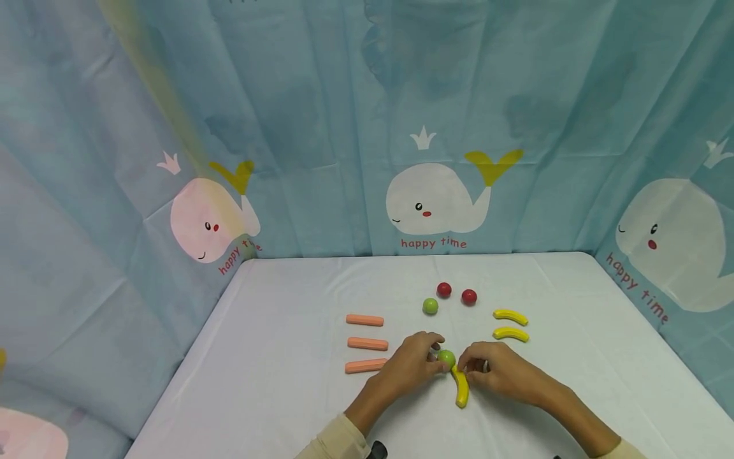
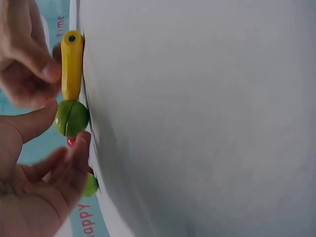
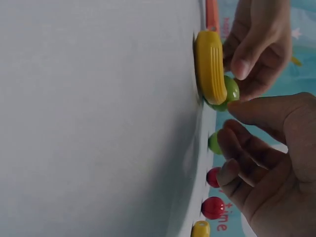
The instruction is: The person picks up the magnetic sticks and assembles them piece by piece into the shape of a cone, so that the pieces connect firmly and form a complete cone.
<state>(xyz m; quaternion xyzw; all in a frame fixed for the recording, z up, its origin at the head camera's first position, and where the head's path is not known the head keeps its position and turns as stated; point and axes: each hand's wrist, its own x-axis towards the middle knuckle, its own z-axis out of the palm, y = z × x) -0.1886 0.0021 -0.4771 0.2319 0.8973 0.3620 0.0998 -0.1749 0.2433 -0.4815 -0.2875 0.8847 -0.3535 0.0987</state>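
A green toy ball [image 1: 446, 359] with a groove round it sits on the white table, and a yellow toy banana [image 1: 460, 387] lies with its far end against it. My left hand [image 1: 411, 362] pinches the ball between thumb and fingers. From the other side my right hand [image 1: 501, 371] has its fingertips at the banana's far end, loosely bent. A gap shows between right thumb and fingers [image 3: 247, 163] in the right wrist view, with nothing held there. The left wrist view shows a small dark hole in the banana's near end [image 2: 72, 39].
Three orange sticks [image 1: 367, 343] lie in a column beyond my left hand. A second green ball [image 1: 430, 306] and two red balls [image 1: 469, 297] are farther back. Two more bananas [image 1: 510, 334] lie to the right. A blue whale-print curtain [image 1: 321, 191] surrounds the table [image 1: 275, 382].
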